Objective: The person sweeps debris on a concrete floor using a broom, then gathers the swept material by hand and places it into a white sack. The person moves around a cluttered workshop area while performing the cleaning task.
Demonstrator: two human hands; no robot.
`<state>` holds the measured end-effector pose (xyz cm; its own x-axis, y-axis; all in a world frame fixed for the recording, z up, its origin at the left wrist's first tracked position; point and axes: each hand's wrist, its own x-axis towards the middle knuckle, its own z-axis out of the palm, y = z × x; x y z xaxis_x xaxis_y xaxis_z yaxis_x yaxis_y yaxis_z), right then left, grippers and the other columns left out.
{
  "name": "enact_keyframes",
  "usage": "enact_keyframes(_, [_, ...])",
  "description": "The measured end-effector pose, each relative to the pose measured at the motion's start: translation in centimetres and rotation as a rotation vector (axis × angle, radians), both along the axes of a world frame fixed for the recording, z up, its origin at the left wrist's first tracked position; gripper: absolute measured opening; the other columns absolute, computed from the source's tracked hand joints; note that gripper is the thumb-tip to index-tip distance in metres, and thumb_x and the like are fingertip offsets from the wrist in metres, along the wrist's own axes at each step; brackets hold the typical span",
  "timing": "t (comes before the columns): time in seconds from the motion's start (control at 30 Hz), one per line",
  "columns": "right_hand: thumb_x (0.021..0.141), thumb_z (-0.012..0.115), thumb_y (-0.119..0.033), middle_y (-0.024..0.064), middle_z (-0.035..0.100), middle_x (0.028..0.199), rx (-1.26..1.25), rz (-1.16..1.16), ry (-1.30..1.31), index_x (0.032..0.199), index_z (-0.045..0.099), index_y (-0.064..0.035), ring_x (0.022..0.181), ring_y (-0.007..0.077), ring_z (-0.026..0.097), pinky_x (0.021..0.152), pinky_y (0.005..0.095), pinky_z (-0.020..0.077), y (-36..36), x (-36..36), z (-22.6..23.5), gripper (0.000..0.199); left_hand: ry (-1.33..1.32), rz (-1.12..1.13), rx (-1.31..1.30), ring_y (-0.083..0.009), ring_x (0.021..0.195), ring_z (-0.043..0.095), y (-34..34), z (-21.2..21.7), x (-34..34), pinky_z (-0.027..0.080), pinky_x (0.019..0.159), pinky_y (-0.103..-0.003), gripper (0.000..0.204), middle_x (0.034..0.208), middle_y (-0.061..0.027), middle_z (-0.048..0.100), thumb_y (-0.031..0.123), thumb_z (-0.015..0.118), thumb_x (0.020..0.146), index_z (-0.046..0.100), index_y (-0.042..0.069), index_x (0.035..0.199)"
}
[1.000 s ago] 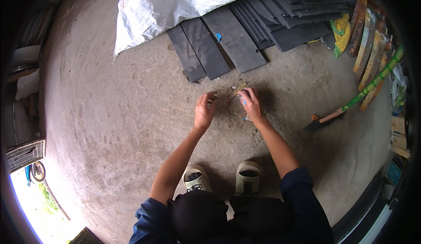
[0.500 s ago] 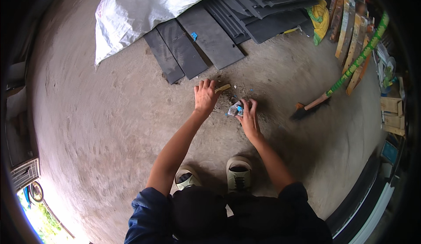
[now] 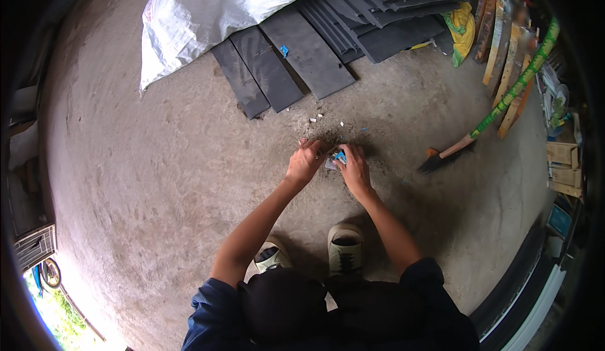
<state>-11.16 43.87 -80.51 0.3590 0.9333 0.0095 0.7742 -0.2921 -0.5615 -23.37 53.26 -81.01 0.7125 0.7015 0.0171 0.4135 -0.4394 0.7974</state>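
Note:
My left hand (image 3: pixel 306 162) is closed just above the concrete floor, its fingertips close to my right hand. The short tan strip, which looks like wood, is mostly hidden at those fingers. In my right hand (image 3: pixel 355 170), thumb and fingers pinch a small greyish-white scrap (image 3: pixel 330 164), perhaps paper or plastic. A bright blue bit (image 3: pixel 341 157) and some pale crumbs sit on it. Around both hands lies dark dirt, with several small white bits (image 3: pixel 313 120) beyond them.
Dark grey panels (image 3: pixel 309 54) lie at the far side, partly under a white woven sheet (image 3: pixel 189 29). A broom (image 3: pixel 463 143) with a green-wrapped handle lies to the right, near wooden slats (image 3: pixel 504 42) and a yellow-green cloth (image 3: pixel 462 32). My shoes (image 3: pixel 345 250) are close below.
My left hand has come nearer and closed in beside my right hand, bringing the tan strip to the scrap. My right hand has stayed nearly in place, still holding the scrap.

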Motion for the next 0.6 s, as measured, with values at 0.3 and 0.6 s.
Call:
enact_keyframes(0.3, [0.067, 0.061, -0.012, 0.0147, 0.055, 0.069, -0.035, -0.078, 0.425, 0.086, 0.05, -0.0013, 0.064, 0.0267, 0.055, 0.057, 0.033, 0.0402, 3.4, 1.8, 2.7, 0.025, -0.156, 0.173, -0.133, -0.0191, 0.064, 0.058, 2.4, 3.5, -0.5, 0.045, 0.058, -0.027, 0.014, 0.072, -0.0098, 0.059, 0.009, 0.06, 0.068, 0.054, 0.001, 0.077])
enact_keyframes(0.6, [0.069, 0.061, -0.011, 0.0034, 0.051, 0.064, -0.062, -0.138, 0.783, 0.081, 0.049, -0.001, 0.048, 0.0065, 0.045, 0.042, 0.022, 0.0359, 11.0, 4.5, 24.8, 0.019, -0.293, 0.38, -0.199, -0.0169, 0.062, 0.058, 7.3, 24.8, 0.2, 0.045, 0.057, -0.026, 0.012, 0.072, -0.01, 0.057, 0.007, 0.059, 0.069, 0.053, -0.001, 0.075])
